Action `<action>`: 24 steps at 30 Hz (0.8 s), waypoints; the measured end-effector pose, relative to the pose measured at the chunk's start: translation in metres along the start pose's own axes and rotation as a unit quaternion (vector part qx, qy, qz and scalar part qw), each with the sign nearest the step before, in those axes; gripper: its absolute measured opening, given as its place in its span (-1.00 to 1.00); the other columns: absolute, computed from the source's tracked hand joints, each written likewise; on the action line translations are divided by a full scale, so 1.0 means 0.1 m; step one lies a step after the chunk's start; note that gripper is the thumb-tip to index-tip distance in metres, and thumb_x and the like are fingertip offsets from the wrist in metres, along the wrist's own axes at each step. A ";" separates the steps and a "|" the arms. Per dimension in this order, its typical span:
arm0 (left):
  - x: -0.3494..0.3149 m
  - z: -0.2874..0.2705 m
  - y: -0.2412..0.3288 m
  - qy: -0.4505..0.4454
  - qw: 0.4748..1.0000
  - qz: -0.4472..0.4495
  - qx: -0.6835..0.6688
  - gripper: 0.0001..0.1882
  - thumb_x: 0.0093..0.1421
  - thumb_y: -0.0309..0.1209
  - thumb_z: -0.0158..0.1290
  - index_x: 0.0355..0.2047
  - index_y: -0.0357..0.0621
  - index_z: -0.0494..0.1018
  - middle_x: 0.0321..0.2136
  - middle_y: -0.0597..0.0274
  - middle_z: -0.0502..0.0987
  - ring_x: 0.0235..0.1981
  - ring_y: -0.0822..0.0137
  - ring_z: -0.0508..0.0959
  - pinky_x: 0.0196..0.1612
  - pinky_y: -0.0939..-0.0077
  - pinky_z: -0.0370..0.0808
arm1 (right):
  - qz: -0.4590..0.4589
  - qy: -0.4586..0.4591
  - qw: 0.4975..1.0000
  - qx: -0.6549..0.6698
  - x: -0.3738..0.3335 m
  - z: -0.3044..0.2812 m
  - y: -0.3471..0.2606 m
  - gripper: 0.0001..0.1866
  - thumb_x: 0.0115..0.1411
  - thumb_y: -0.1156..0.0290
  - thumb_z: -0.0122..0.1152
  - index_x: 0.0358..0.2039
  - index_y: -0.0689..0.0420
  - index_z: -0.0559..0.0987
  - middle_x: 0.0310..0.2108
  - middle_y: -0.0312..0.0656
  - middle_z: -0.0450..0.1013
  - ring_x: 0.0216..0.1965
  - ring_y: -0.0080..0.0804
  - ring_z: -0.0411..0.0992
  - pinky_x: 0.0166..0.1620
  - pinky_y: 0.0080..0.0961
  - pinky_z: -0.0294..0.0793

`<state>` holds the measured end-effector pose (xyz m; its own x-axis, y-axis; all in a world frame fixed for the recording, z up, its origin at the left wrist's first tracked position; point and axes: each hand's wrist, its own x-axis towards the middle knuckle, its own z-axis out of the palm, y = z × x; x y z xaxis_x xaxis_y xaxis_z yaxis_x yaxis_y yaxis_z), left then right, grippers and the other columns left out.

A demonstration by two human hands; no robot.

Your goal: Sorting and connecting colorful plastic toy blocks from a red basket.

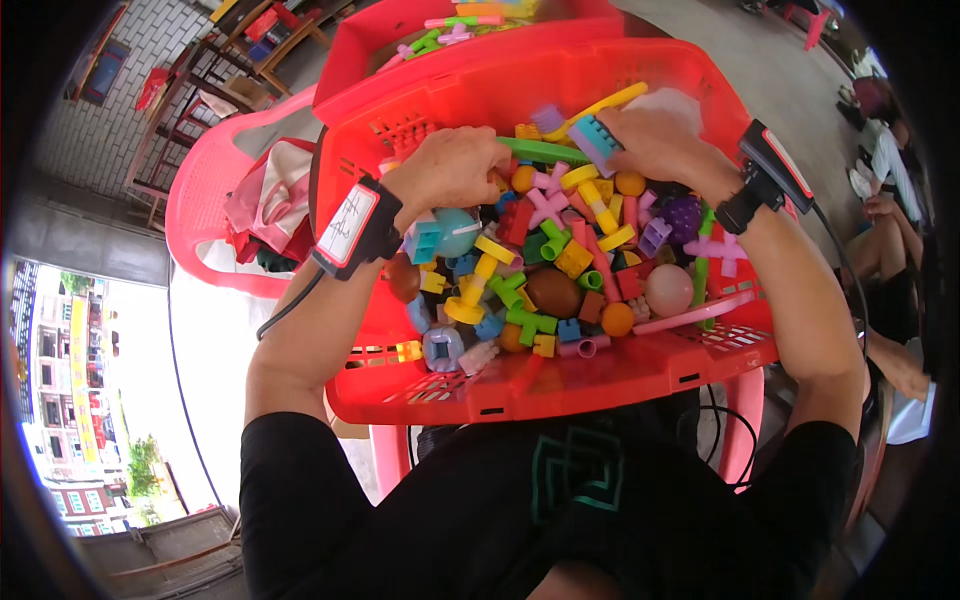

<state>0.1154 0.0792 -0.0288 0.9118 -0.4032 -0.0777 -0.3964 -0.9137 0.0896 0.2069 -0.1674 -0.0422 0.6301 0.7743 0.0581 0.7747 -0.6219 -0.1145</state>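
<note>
A red plastic basket (510, 395) in front of me is filled with mixed toy pieces. Over its left part, my left hand (455, 165) is closed, with the fingers curled down among the toys. Its fingertips are beside one end of a long green bar (545, 151); what they hold, if anything, is hidden. At the far right of the pile, my right hand (665, 148) grips a blue and lilac building block (596, 142). Below the hands lie a yellow dumbbell-shaped piece (482, 282), a pink cross-shaped connector (547, 200), a brown ball (553, 292) and a purple ball (682, 218).
Behind the basket stands a second red container (350, 55) with sticks and connectors in it. A pink plastic chair (205, 195) holding cloth (275, 195) is at the left. People sit along the right edge. Black cables run from both wrist devices.
</note>
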 end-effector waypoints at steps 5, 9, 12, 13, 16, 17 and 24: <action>0.07 0.02 0.35 0.064 0.989 0.135 -0.005 -0.73 -0.13 -0.37 0.08 -0.34 -0.07 0.44 -0.39 0.20 0.40 -0.27 0.14 0.44 -0.21 0.30 0.39 | 0.001 -0.028 0.999 0.036 0.01 0.00 0.04 -0.57 -0.08 0.23 0.24 -0.22 0.16 0.39 -0.42 0.01 0.45 -0.32 -0.03 0.44 -0.28 -0.20 0.37; 0.02 0.10 0.91 0.071 0.956 0.281 -0.046 -0.50 -0.17 -0.42 0.12 -0.12 -0.06 0.38 -0.18 0.15 0.42 -0.10 0.16 0.42 -0.10 0.31 0.38 | -0.041 -0.012 0.995 0.090 -0.04 0.06 0.16 -0.50 -0.08 0.22 0.23 -0.11 0.14 0.40 -0.38 0.00 0.46 -0.27 -0.08 0.44 -0.23 -0.21 0.36; -0.13 0.20 1.21 0.010 0.908 0.406 -0.098 -0.40 -0.15 -0.45 0.11 0.00 -0.05 0.32 -0.09 0.11 0.38 -0.03 0.15 0.39 -0.06 0.29 0.37 | -0.011 -0.067 0.995 0.073 -0.03 -0.17 0.02 -0.47 -0.08 0.22 0.23 -0.07 0.13 0.41 -0.33 -0.02 0.46 -0.23 -0.10 0.42 -0.19 -0.27 0.34; -0.20 0.27 1.26 0.010 0.907 0.408 -0.103 -0.40 -0.15 -0.45 0.11 0.00 -0.05 0.32 -0.09 0.11 0.38 -0.03 0.15 0.39 -0.06 0.29 0.37 | -0.038 -0.073 0.993 0.084 0.03 -0.12 0.04 -0.51 -0.07 0.22 0.22 -0.10 0.15 0.43 -0.30 -0.03 0.45 -0.19 -0.10 0.40 -0.16 -0.32 0.32; -0.28 0.44 1.29 -0.009 0.904 0.397 -0.157 -0.42 -0.13 -0.43 0.11 -0.01 -0.05 0.31 -0.06 0.12 0.34 0.02 0.15 0.35 -0.02 0.29 0.33 | -0.050 -0.074 0.992 0.090 0.01 -0.05 0.14 -0.55 -0.09 0.21 0.23 -0.21 0.18 0.43 -0.30 -0.04 0.45 -0.18 -0.11 0.42 -0.13 -0.27 0.35; -0.26 0.45 1.24 -0.002 0.907 0.401 -0.125 -0.44 -0.13 -0.41 0.11 -0.03 -0.04 0.33 -0.08 0.15 0.35 0.01 0.17 0.34 -0.01 0.30 0.31 | -0.050 -0.067 0.993 0.084 0.01 -0.04 0.14 -0.59 -0.09 0.22 0.23 -0.24 0.17 0.45 -0.31 -0.07 0.46 -0.18 -0.13 0.42 -0.14 -0.28 0.36; -0.27 0.30 1.18 -0.055 0.932 0.357 -0.030 -0.62 -0.12 -0.36 0.12 -0.22 0.08 0.38 -0.27 0.29 0.36 -0.11 0.27 0.37 -0.11 0.36 0.29 | -0.042 -0.124 0.987 0.089 -0.02 -0.13 0.14 -0.43 -0.14 0.44 0.22 -0.02 0.17 0.38 -0.24 -0.04 0.42 -0.13 -0.13 0.36 -0.11 -0.33 0.30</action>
<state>0.0412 -0.0194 -0.0455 0.4006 -0.9129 -0.0779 -0.8882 -0.4078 0.2116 0.2172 -0.1798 -0.0307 0.5141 0.8413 -0.1670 0.7891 -0.5402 -0.2925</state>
